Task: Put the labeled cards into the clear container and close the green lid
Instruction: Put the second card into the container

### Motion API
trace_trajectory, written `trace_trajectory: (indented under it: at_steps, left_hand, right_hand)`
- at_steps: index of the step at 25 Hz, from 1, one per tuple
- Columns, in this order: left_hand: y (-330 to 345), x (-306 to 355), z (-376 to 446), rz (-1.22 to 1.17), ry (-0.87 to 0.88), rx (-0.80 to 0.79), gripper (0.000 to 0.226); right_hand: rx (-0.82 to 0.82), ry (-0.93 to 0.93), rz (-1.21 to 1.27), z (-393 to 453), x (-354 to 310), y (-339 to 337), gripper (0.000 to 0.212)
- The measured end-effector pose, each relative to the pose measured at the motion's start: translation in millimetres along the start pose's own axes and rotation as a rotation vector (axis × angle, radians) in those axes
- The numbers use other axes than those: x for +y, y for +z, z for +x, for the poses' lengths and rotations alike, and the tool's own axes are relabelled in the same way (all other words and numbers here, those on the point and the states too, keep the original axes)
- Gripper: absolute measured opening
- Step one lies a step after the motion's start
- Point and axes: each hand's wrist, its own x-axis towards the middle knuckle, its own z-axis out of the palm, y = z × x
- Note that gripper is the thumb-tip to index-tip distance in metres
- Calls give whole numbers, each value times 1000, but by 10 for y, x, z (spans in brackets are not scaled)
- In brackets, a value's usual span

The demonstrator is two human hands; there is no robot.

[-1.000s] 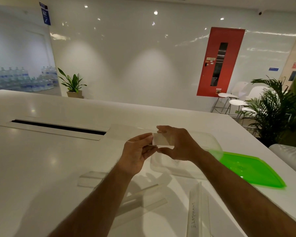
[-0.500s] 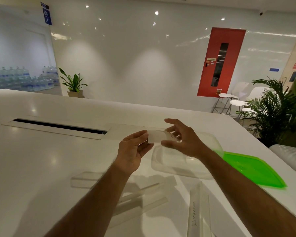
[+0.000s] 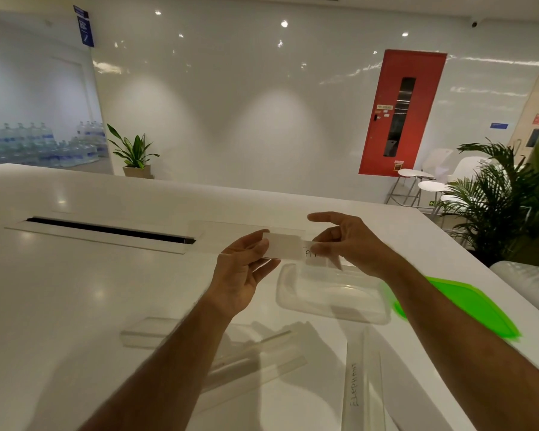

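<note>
I see the white card (image 3: 285, 248) now drawn further out to the right than half a second ago. The left hand (image 3: 246, 272) still pinches its clear sleeve (image 3: 231, 241), the right hand (image 3: 349, 244) pinches the card, above the clear container (image 3: 333, 293). The green lid (image 3: 467, 309) lies beside.

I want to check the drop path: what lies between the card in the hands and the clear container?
In the head view, nothing: the card, held by the left hand and right hand, hangs over the far edge of the clear container, with only air between.
</note>
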Motion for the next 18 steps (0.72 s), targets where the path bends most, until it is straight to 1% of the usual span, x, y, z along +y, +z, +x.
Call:
trace_trajectory:
  at_steps: [2,5,8,13,18]
  left_hand:
    - [34,-12,-5,9,5,-20,36]
    - [60,-14,-9,15,27,-31,33]
    - [48,9,-18,38,53,-29,39]
    - [74,11,-26,19,64,-27,49]
    - [103,2,-44,8,80,-48,48]
  right_hand:
    - [-22,7,15,2,-20,-9,64]
    - [-11,2,87,-29,-7,-64,60]
    - [18,0,173,-65,16,-116,57]
    - [24,-4,200,-57,6,-59,55]
    - [25,11,232,-64,-40,4,58]
